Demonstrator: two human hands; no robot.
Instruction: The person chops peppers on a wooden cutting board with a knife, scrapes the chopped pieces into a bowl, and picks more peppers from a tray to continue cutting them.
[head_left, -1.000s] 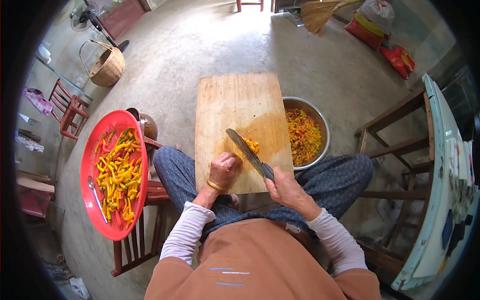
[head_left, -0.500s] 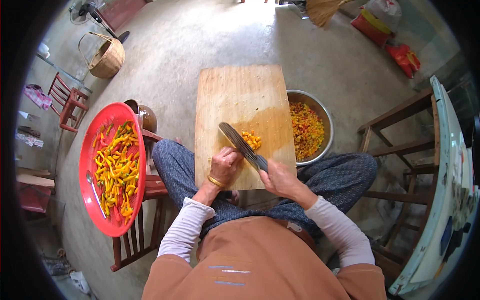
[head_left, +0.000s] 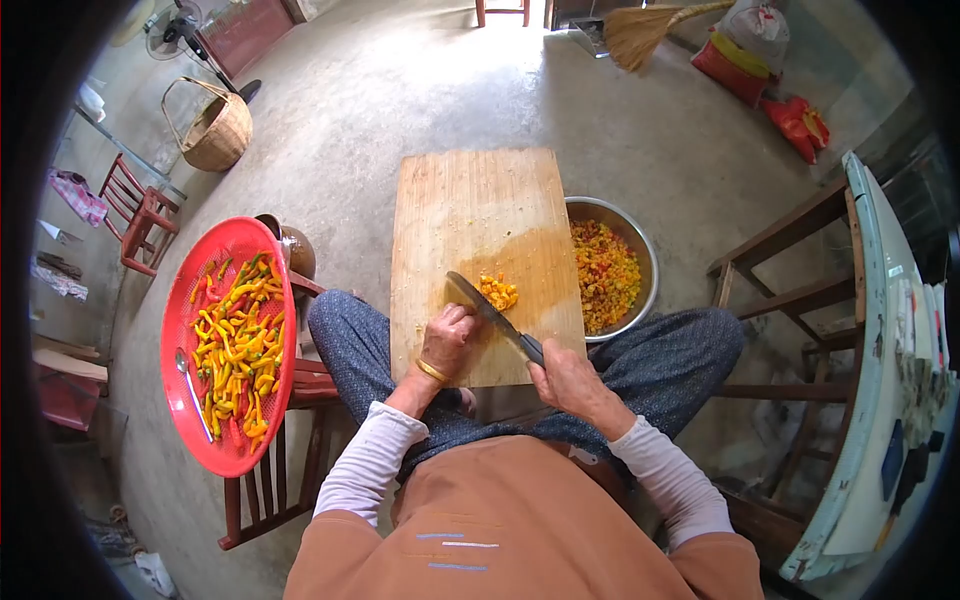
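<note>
- Knife (head_left: 486, 308): over the near half of the board (head_left: 475, 195), tip towards ten o'clock; probably stiff, fairly light, easiest held by the dark handle.
- Right hand (head_left: 568, 378): fingers wrapped around that handle.
- Left hand (head_left: 447, 343): fingers curled just beside the blade (what they pinch, if anything, I cannot tell); they look like the main thing in the blade's way.
- Chopped peppers (head_left: 498, 292): heaped at one o'clock from mid-blade; likely soft, wet and slippery, better scooped than pinched.
- Bowl (head_left: 651, 272): three o'clock from the board, holding more chopped pieces.
- Tray (head_left: 178, 320): towards nine o'clock, with whole peppers (head_left: 238, 345) and a spoon (head_left: 196, 398).
- Legs (head_left: 672, 350): at four and eight o'clock, crowding the sides.
</note>
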